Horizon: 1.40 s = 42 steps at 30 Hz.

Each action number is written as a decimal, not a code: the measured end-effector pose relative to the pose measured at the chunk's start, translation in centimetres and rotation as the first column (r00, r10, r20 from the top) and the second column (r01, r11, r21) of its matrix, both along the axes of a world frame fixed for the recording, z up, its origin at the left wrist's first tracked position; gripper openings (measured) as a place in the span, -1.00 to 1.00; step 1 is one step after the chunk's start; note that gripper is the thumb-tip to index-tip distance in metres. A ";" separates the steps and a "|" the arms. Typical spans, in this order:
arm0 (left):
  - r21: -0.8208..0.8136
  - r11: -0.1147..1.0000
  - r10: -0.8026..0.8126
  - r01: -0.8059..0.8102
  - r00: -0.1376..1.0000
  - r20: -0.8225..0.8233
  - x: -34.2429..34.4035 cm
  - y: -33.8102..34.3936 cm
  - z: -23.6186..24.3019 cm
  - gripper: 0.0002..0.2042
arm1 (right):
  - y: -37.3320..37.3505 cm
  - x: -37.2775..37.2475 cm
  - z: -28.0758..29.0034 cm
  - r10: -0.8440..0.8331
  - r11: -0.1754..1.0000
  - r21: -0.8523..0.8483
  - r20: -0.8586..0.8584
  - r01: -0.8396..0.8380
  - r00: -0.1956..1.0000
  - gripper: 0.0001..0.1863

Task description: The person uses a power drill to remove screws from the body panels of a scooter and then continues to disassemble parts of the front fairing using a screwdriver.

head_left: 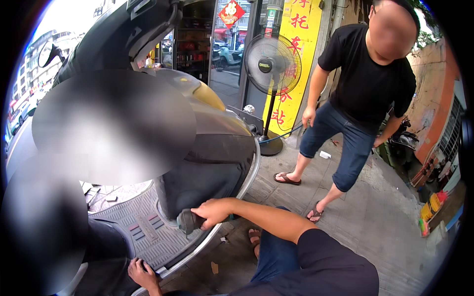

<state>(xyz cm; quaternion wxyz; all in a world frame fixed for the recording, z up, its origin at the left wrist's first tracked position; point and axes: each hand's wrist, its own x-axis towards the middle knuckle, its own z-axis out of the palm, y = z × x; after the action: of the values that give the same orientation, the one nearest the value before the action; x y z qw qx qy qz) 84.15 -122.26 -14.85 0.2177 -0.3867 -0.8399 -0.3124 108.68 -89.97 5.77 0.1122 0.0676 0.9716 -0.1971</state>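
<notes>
A scooter with a grey ribbed footboard (148,232) and silver edge trim stands in front of me. My right hand (215,212) is closed around a dark grey, rounded hand tool (188,221), seemingly a power tool. It is held low over the footboard's right side, against the dark front panel (210,180); its working end is hard to make out. At the footboard's rear corner, my left hand (143,276) rests on the scooter's lower edge with thumb and fingers apart. Nothing shows in its grasp, though part of it is hidden.
A person in a black shirt (368,93) stands at right, leaning forward. Behind the scooter is a black pedestal fan (272,64) beside a yellow sign (308,29). Small scraps, including a white piece (325,155), lie on the pavement. Blurred patches cover the left side.
</notes>
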 end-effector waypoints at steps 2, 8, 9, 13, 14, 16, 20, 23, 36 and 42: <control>0.005 1.000 0.007 -0.007 1.000 -0.025 0.1 -0.4 0.4 -0.81 | -0.4 0.1 1.6 -0.074 0.996 -0.049 0.065 0.077 0.995 -0.06; -0.077 0.996 0.056 -0.049 0.993 0.101 -0.9 -2.0 0.2 -0.77 | -2.0 -2.4 2.1 -0.037 0.999 -0.021 0.000 0.037 0.999 -0.33; -0.157 0.986 0.073 -0.052 0.989 0.132 -2.1 -1.2 0.0 -0.71 | -2.4 -3.5 2.0 0.021 1.000 0.013 -0.010 -0.021 1.000 -0.32; -0.009 0.982 -0.188 0.189 0.981 0.038 -2.5 4.0 6.7 -0.48 | -3.9 -4.9 4.5 0.138 0.985 0.088 0.086 -0.145 0.987 -0.44; 0.028 0.978 -0.207 0.208 0.978 -0.032 -2.4 6.0 9.7 -0.43 | -3.7 -4.6 5.2 0.161 0.980 0.112 0.057 -0.166 0.985 -0.42; 0.022 0.972 -0.229 0.234 0.966 -0.123 -2.9 10.5 11.6 -0.33 | -2.3 -4.0 4.5 0.079 0.975 0.190 0.181 -0.114 0.980 -0.38; -0.123 0.988 -0.101 0.095 0.994 -0.050 -7.7 10.2 7.1 -0.27 | -4.2 -6.5 4.7 0.008 0.996 0.090 0.175 -0.024 0.985 -0.36; -0.401 0.907 -0.131 0.128 0.991 0.021 -8.8 6.1 2.1 -0.40 | -4.5 -5.9 4.3 0.045 0.994 0.096 0.077 -0.053 0.996 -0.35; -0.306 0.909 -0.260 0.282 0.959 0.112 -7.9 6.7 1.7 -0.56 | -6.1 -4.6 4.5 -0.061 0.994 0.093 0.121 0.050 0.991 -0.38; -0.161 0.906 -0.354 0.393 0.908 0.225 -8.5 6.4 1.5 -0.57 | -5.5 -8.2 5.6 0.060 0.979 0.176 0.220 -0.100 0.974 -0.37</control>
<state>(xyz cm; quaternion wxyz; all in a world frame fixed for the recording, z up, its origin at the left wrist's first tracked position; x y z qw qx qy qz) 75.60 -115.90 -13.33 0.0316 -0.5291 -0.7942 -0.2971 100.52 -95.43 11.38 0.2173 0.0592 0.9699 -0.0924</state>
